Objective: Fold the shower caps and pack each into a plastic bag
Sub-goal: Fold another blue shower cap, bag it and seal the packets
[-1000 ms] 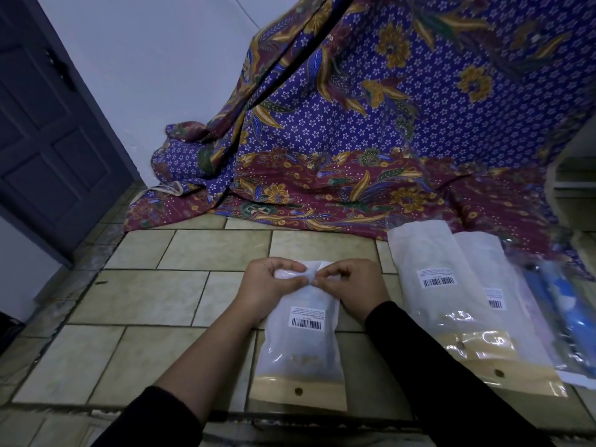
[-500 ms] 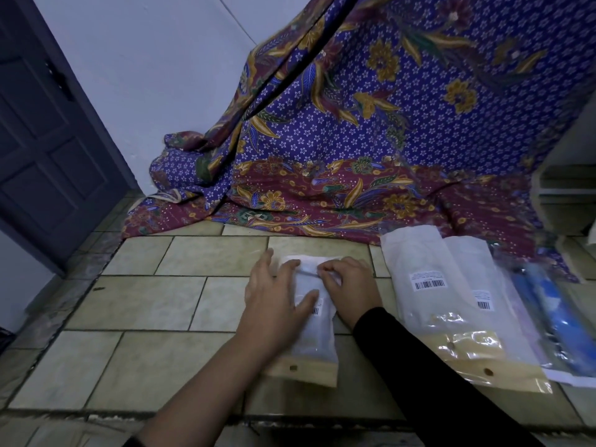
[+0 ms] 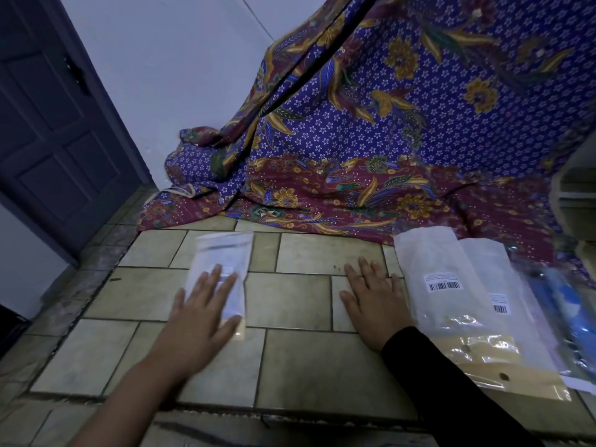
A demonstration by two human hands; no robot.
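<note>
The packed plastic bag [image 3: 222,253] lies flat on the tiled floor [image 3: 296,356] at centre left of the frame, its clear end pointing toward the batik cloth [image 3: 387,140] behind it. The left hand [image 3: 200,314] rests on the bag's near half, its fingers [image 3: 214,279] straight and spread and pressing down rather than gripping. The right hand [image 3: 374,304] lies palm down on bare tile at centre right, fingers [image 3: 366,269] likewise straight and holding nothing. It is just beside the overlapping flat plastic bags [image 3: 432,262] at the right, but not touching them.

These bags show barcode labels [image 3: 442,285] and tan card headers [image 3: 483,366] at their near ends. At the right edge of the frame, part of a blue plastic heap [image 3: 564,301] shows. It is probably the caps waiting to be folded, though it is too blurred to be sure.

Judging by its look, the packed bag is light, thin and slick. It would slide easily over tile under a flat palm, and trapped air would likely puff it up once the pressure comes off. The stiffest place to take hold should be the card header, pinched between thumb and fingers. The film alone would crumple and slip. A fresh bag from the right would best be lifted by that same header edge, since the overlapped sheets may cling together.
</note>
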